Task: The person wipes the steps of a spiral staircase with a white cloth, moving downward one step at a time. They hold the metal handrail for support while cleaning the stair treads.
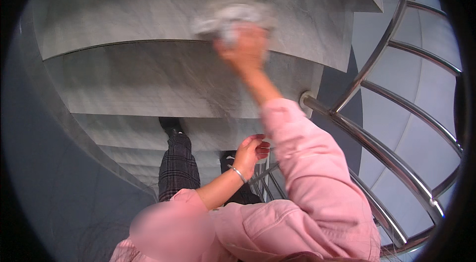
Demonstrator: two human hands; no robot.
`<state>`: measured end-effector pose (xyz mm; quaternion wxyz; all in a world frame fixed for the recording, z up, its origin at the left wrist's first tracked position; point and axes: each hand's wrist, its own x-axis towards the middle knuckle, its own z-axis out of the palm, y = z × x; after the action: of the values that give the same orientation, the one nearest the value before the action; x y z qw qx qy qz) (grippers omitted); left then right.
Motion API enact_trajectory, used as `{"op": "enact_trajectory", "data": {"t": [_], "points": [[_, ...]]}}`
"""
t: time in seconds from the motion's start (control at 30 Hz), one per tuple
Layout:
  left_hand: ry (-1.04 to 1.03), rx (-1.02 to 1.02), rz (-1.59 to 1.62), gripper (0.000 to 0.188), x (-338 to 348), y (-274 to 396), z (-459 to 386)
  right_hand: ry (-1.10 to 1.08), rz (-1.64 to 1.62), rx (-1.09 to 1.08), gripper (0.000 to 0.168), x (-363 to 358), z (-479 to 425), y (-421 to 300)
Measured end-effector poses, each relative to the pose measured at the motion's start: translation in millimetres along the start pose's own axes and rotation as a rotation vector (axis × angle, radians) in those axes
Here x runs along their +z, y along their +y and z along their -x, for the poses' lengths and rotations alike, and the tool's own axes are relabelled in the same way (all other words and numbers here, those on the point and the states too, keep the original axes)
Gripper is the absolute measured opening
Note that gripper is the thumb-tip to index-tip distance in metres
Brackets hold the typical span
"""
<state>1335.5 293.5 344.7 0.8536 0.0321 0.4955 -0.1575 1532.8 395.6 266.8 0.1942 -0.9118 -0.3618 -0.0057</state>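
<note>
My right hand (pixel 247 46), blurred by motion, is shut on a white and greyish cloth (pixel 238 16). The cloth lies against a grey marbled stone stair tread (pixel 141 9), close to its front edge. My left hand (pixel 254 152) wears a silver bracelet (pixel 237 173) at the wrist and hangs below the right forearm. Its fingers are loosely curled and apart, with nothing seen in them.
A metal railing (pixel 379 146) with round bars runs up the right side, its post base (pixel 306 98) beside the stairs. Lower steps (pixel 137 133) descend below me, and a black shoe (pixel 171 126) stands on one. A grey wall (pixel 67 150) borders the left.
</note>
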Motion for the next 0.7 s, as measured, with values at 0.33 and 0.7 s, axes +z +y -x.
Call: {"op": "enact_trajectory", "data": {"t": [0.33, 0.7], "points": [[0.009, 0.068, 0.058, 0.022, -8.0, 26.3, 9.9, -0.260, -0.134, -0.096, 0.056, -36.5, -26.0, -13.3], [-0.092, 0.217, 0.279, 0.022, -11.3, 82.2, 34.9, -0.400, 0.034, -0.384, 0.053, 5.2, -63.8, -82.4]]}}
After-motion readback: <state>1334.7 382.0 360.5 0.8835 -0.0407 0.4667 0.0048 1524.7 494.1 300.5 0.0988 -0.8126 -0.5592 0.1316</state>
